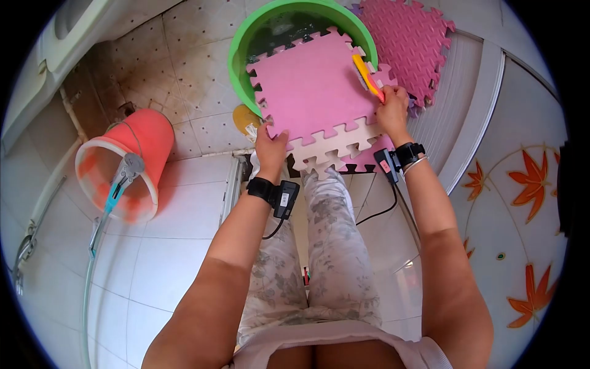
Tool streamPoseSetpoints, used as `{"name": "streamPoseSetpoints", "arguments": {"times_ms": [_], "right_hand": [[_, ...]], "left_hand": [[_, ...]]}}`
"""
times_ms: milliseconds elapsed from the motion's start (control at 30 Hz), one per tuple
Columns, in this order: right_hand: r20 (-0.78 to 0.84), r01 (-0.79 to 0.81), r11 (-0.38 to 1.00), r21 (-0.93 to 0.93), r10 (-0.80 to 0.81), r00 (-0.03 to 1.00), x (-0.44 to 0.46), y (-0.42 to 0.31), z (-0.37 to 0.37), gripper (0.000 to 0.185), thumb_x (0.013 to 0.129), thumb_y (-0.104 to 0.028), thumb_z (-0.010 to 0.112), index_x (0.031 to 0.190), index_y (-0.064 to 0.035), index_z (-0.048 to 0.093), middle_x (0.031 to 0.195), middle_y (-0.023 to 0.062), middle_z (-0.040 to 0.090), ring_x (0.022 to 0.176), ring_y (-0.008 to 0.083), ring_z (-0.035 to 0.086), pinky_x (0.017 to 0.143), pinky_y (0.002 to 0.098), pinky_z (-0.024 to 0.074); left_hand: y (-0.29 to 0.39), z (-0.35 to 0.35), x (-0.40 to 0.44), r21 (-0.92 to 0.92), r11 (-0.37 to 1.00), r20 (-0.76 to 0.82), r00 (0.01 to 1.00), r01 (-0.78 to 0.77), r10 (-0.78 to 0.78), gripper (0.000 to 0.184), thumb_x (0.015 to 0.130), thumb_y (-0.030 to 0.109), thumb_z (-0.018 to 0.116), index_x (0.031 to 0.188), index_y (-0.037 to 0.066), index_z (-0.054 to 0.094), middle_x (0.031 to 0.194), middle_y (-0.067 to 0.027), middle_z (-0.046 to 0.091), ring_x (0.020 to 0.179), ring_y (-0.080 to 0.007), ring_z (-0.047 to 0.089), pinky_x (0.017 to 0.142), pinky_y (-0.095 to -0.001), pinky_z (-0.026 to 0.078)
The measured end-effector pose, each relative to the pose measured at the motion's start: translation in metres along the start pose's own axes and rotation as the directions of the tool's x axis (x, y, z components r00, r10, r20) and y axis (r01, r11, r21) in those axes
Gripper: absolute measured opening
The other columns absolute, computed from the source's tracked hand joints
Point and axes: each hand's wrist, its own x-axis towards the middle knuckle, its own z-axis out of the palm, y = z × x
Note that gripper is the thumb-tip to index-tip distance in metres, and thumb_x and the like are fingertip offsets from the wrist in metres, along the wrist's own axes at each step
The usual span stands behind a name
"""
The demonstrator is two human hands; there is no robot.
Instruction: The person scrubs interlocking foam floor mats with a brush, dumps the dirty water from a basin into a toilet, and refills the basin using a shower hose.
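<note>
The left hand [270, 146] grips the pink mat [313, 86]; the right hand [393, 114] grips a yellow brush [366, 75], hiding its handle's near end. The mat hides much of the green tub [236, 61].

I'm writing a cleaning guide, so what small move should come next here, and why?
Probably sweep the brush leftward across the pink mat: the right hand holds it at the mat's right side, while the left hand grips the near left corner, above the green basin's rim.
</note>
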Motion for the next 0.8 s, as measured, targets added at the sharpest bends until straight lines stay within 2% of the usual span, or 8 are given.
{"name": "streamPoseSetpoints", "arguments": {"times_ms": [100,167,200,300,400,467,633,800], "right_hand": [[0.069,0.012,1.0,-0.011,-0.011,0.998,0.011,0.014,0.012,0.026,0.072,-0.001,0.051,0.096,-0.0072,0.056,0.093,0.0166,0.052,0.085,0.0378,0.052,0.075,0.0411,0.0419],[0.295,-0.128,0.985,0.114,0.09,0.951,0.018,0.018,0.014,0.023,0.073,-0.001,0.052,0.094,-0.0072,0.056,0.085,0.0106,0.056,0.074,0.0314,0.056,0.067,0.0376,0.0448],[0.297,-0.125,0.986,0.115,0.086,0.951,0.019,0.018,0.013,0.023,0.073,-0.001,0.052,0.094,-0.0072,0.056,0.085,0.0106,0.056,0.074,0.0314,0.056,0.067,0.0376,0.0448],[0.421,-0.3,0.819,0.489,0.079,0.904,0.018,-0.002,-0.014,0.017,0.075,-0.004,0.054,0.091,-0.0078,0.056,0.086,0.0035,0.059,0.071,0.0217,0.058,0.061,0.0328,0.0461],[0.577,-0.532,0.543,0.65,0.102,0.81,0.008,-0.073,-0.078,0.013,0.08,-0.008,0.056,0.093,-0.007,0.054,0.092,0.0022,0.059,0.077,0.0135,0.058,0.06,0.0282,0.0463],[0.482,-0.476,0.25,0.843,0.04,0.875,0.004,-0.098,-0.099,0.014,0.084,-0.009,0.054,0.097,-0.0066,0.051,0.092,0.0035,0.059,0.076,0.0119,0.058,0.06,0.026,0.0468],[0.24,-0.256,0.391,0.884,0.089,0.967,0.006,-0.086,-0.091,0.015,0.086,-0.008,0.051,0.1,-0.0035,0.049,0.091,0.0061,0.059,0.069,0.0109,0.057,0.057,0.0225,0.0459],[0.241,-0.299,0.422,0.856,0.185,0.953,-0.003,-0.07,-0.066,0.017,0.086,-0.006,0.05,0.102,-0.0017,0.05,0.088,0.0057,0.059,0.062,0.0094,0.055,0.052,0.0197,0.0438]], "left_hand": [[0.004,-0.005,0.0,0.067,0.998,0.089,0.996,-0.01,0.004,0.049,0.074,0.009,0.066,0.117,0.002,0.043,0.091,-0.0095,0.056,0.075,-0.0134,0.056,0.059,-0.025,0.046],[0.001,0.0,-0.001,0.352,0.908,-0.009,0.97,-0.226,0.245,0.071,0.069,0.017,0.071,0.128,0.002,0.035,0.116,-0.0251,0.048,0.111,-0.0338,0.046,0.092,-0.0367,0.038],[0.014,0.0,-0.008,0.352,0.909,-0.014,0.97,-0.223,0.244,0.071,0.069,0.017,0.071,0.128,0.002,0.035,0.116,-0.0251,0.048,0.111,-0.0338,0.046,0.092,-0.0367,0.038],[0.08,0.0,-0.033,0.818,0.32,0.244,0.793,-0.478,0.559,0.076,0.066,0.016,0.071,0.131,0.005,0.033,0.127,-0.0263,0.037,0.109,-0.0327,0.049,0.085,-0.0348,0.043],[0.088,0.005,-0.028,0.72,0.26,0.385,0.682,-0.644,0.622,0.069,0.067,0.012,0.069,0.129,0.008,0.039,0.125,-0.0232,0.043,0.109,-0.034,0.049,0.09,-0.0347,0.04],[0.071,0.005,-0.005,0.575,0.43,0.333,0.679,-0.696,0.654,0.055,0.07,0.005,0.063,0.122,0.008,0.048,0.117,-0.0182,0.053,0.107,-0.0315,0.051,0.091,-0.0342,0.039],[0.14,-0.035,-0.03,0.415,0.614,0.235,0.731,-0.671,0.64,0.032,0.077,0.005,0.06,0.109,0.005,0.057,0.105,-0.0159,0.059,0.097,-0.0276,0.057,0.083,-0.0344,0.044],[0.171,-0.085,-0.066,0.027,0.952,0.142,0.944,-0.304,0.297,0.022,0.086,0.01,0.056,0.106,0.001,0.057,0.101,-0.0089,0.062,0.086,-0.0163,0.059,0.077,-0.0245,0.044]]}}
